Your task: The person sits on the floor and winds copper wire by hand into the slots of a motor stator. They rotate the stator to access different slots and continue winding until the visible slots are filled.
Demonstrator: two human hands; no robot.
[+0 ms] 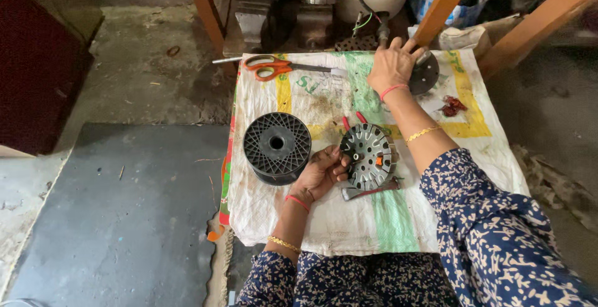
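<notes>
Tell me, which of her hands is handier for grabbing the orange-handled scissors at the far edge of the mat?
Probably the right hand. It is already stretched to the far edge, resting on a dark disc, level with the scissors. The left hand sits nearer her, holding the slotted metal disc.

We see a white woven sack (374,220) spread out with green and yellow bands, and at its eleven o'clock lie scissors (274,66) with orange handles. Near the centre, a grey slotted metal disc (367,155) carries a small orange spot, and at its nine o'clock stands a black spool (276,145) with a ribbed web pattern. Our sleeves (498,238) are dark blue with a pale speckled print, each wrist wears a red thread and a gold bangle, and dark red scraps (453,105) lie at two o'clock.
</notes>
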